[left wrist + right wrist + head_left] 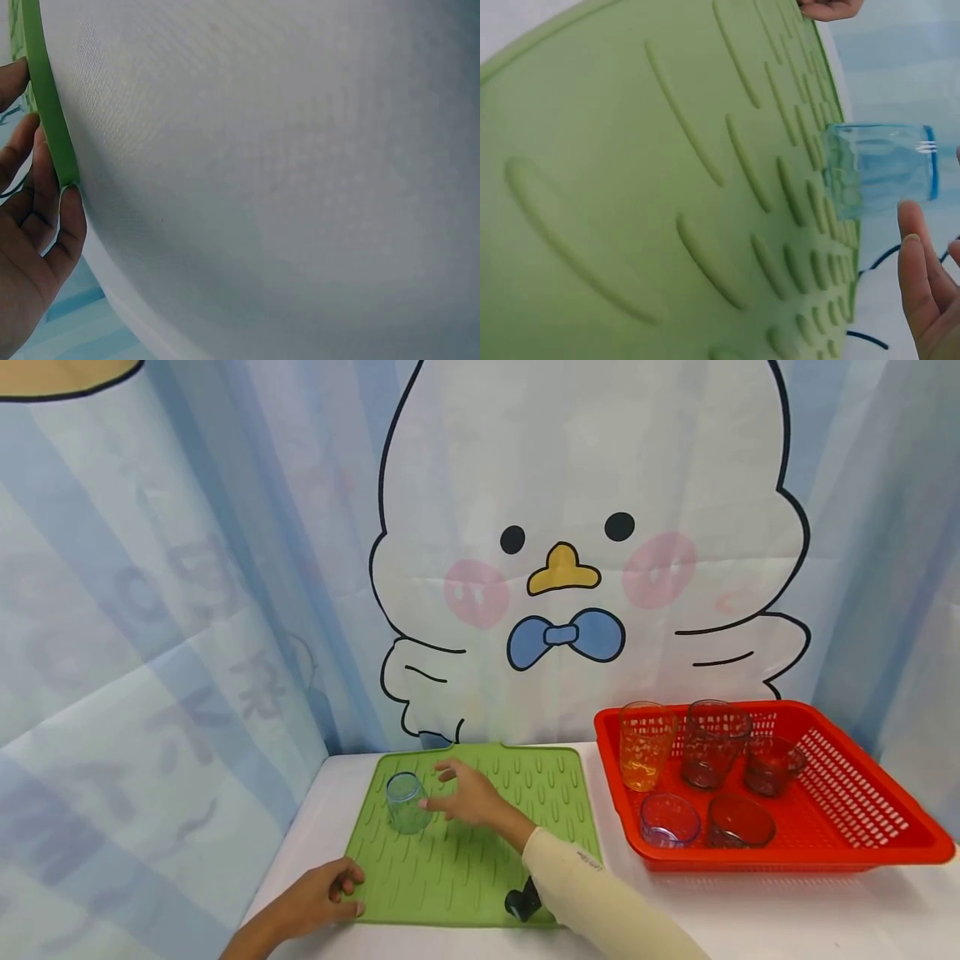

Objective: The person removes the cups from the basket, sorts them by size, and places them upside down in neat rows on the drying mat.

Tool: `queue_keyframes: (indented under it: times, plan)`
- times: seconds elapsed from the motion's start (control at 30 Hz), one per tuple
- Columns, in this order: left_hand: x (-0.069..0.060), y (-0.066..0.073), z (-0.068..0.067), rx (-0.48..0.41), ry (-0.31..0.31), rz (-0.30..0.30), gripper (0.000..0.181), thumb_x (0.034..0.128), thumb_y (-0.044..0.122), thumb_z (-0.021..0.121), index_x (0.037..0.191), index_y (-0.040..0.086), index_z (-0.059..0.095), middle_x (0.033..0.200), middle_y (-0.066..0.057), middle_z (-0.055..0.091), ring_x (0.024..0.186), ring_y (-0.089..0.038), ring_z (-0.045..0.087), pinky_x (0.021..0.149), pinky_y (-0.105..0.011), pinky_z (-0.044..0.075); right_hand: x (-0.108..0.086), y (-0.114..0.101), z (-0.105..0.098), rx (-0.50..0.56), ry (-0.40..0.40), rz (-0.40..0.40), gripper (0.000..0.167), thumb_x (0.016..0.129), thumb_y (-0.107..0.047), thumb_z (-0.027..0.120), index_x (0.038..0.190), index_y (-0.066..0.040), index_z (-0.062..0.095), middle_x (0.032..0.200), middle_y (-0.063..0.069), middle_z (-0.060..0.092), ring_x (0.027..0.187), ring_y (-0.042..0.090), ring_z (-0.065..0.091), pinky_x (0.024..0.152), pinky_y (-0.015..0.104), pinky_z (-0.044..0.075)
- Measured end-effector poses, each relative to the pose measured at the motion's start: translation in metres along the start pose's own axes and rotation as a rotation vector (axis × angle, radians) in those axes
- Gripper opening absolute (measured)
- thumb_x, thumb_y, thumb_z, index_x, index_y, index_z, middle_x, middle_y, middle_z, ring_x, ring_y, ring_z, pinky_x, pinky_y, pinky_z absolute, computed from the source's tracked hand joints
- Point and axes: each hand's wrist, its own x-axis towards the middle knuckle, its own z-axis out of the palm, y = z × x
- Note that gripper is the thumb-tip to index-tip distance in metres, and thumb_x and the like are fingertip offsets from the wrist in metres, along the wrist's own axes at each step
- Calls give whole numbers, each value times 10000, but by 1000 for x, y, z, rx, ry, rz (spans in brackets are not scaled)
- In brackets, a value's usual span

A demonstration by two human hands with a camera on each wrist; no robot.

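A clear blue drinking glass [407, 806] stands upright on the left part of a green ridged mat [465, 868]. My right hand [468, 795] reaches just to the right of it, fingers spread apart. In the right wrist view, the fingertips [911, 217] are close by the rim of the glass [881, 169]; whether they touch it I cannot tell. At the mat's near left corner lies my left hand [321, 897], fingers loosely bent and holding nothing. The left wrist view has its thumb [71, 225] against the corner of the mat's green edge [52, 112].
To the right of the mat is a red plastic basket [862, 856] with several glasses and cups in it, among them a tall amber-tinted glass [643, 752] and a handled cup [772, 766]. A curtain with a cartoon bird [585, 468] hangs behind the white table [330, 785].
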Motion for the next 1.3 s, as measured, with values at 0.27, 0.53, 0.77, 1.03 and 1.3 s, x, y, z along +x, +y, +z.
queue_keyframes:
  times: [0.27,0.53,0.77,1.03,1.3]
  plan:
    - [0,0,-1,1,-11,-2,318,866,215,771,1052,21,601,871,-30,535,709,-27,453,620,-234,411,-19,-14,-17,-52,-15,-51,650,891,-370,767,1438,-157,489,1349,121,595,762,278,731,793,392,563]
    - [0,-1,-1,4,-13,9,316,864,223,772,1041,29,596,865,-25,536,702,-18,446,620,-234,400,-42,-27,-27,-42,-73,-90,609,864,-343,801,1377,-154,532,1244,96,634,769,335,725,717,333,573]
    - [1,-3,-1,2,-16,5,322,862,226,775,1044,26,600,866,-25,544,707,-12,448,625,-235,404,-68,-34,-38,-104,-101,-139,572,851,-342,813,1336,-163,567,1212,84,661,675,164,673,669,282,556]
    - [0,-5,-1,-23,-31,17,322,876,224,765,1059,17,600,876,-32,550,707,-11,450,620,-238,408,-95,-38,-62,-151,-104,-156,534,844,-369,812,1306,-206,600,1134,-45,675,695,113,654,686,276,555]
    - [1,-4,-1,-10,-27,16,327,875,233,770,1060,21,603,878,-30,553,709,-12,451,624,-240,411,-126,-36,-97,-172,-100,-167,500,849,-345,811,1275,-166,621,1108,-25,675,709,138,652,684,281,567]
